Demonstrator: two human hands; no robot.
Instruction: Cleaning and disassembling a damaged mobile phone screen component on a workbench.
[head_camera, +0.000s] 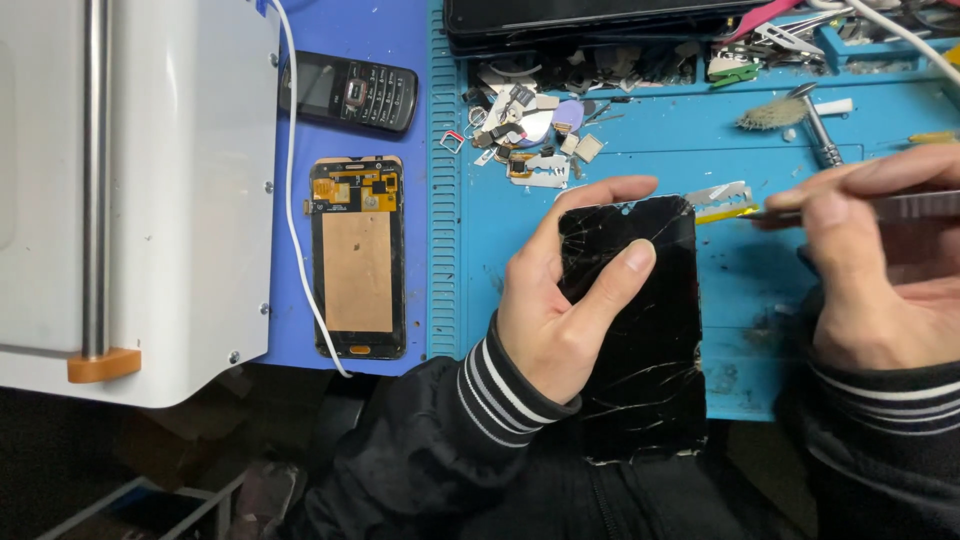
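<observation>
My left hand (560, 300) grips a black phone screen with badly cracked glass (650, 340), thumb pressed on its face, fingers curled over its top left edge. It is held above the front edge of a blue work mat (760, 180). My right hand (870, 270) pinches a thin metal tool (900, 206), whose tip points left toward the screen's top right corner. A razor blade (722, 196) lies on the mat just beyond that corner.
A white machine with a metal bar (140, 190) fills the left. Beside it lie a bare display panel with copper backing (358, 258) and a black keypad phone (355, 90). Small parts (530, 130), a brush (775, 112) and a metal tool (818, 130) litter the mat's far side.
</observation>
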